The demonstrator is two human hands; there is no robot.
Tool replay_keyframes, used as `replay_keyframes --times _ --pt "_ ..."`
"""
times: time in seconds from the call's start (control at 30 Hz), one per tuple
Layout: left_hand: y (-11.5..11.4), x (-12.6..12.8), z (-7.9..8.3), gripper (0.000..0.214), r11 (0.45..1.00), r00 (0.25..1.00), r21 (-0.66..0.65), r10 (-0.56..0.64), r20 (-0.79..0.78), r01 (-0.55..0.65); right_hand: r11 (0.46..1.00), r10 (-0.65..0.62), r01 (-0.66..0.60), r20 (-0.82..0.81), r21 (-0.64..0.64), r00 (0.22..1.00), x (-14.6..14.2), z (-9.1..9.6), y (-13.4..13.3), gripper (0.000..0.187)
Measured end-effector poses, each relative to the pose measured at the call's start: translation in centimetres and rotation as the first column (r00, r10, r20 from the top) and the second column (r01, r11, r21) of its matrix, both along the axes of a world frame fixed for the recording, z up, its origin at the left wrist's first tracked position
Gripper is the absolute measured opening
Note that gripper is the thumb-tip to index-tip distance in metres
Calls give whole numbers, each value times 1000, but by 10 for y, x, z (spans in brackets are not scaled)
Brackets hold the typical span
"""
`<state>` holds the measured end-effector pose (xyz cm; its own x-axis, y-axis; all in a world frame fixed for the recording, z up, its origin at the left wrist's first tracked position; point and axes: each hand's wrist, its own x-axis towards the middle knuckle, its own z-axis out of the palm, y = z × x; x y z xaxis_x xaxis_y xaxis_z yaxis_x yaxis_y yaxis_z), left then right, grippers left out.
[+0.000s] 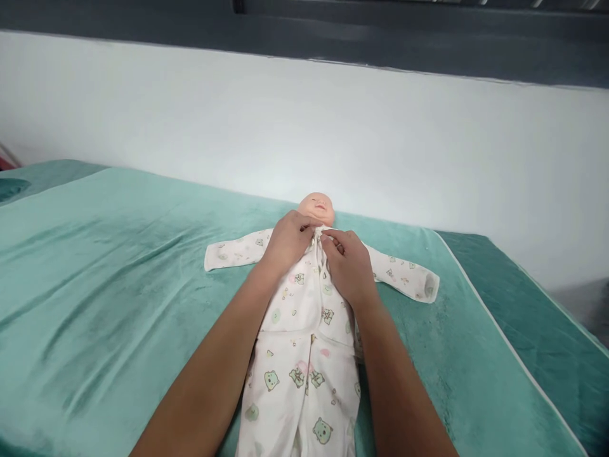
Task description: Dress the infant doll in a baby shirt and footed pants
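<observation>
We had the doll [317, 207] lying face up on the green blanket [118, 266], dressed in its printed suit [304, 317]. Just below the doll's chin, our left hand [288, 240] and right hand [349, 263] each pinched the suit's front edges tightly, fingertips nearly meeting.

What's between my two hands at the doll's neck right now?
Head view: only the front opening of the baby suit and its white tie string, between left hand and right hand, below the doll's head.
</observation>
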<state>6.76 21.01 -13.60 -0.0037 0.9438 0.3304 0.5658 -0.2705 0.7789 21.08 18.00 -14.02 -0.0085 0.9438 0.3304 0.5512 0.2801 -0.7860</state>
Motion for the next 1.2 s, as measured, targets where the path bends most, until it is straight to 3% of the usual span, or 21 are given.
replay_keyframes --times 0.23,0.57,0.93,1.2 --pt "-2 0 -2 33 999 995 -19 32 -92 -34 993 95 -84 140 -83 986 8 0 6 32" --pt "-11 -2 -8 36 999 995 -11 44 -86 -45 984 172 -174 366 -28 915 18 2 -3 43" --pt "-12 -3 -8 29 997 999 70 46 -18 -44 983 146 -129 132 -129 980 13 -3 9 35" --pt "-15 -4 -9 34 995 991 98 15 -130 -2 991 40 -45 -38 -124 998 14 -9 0 37"
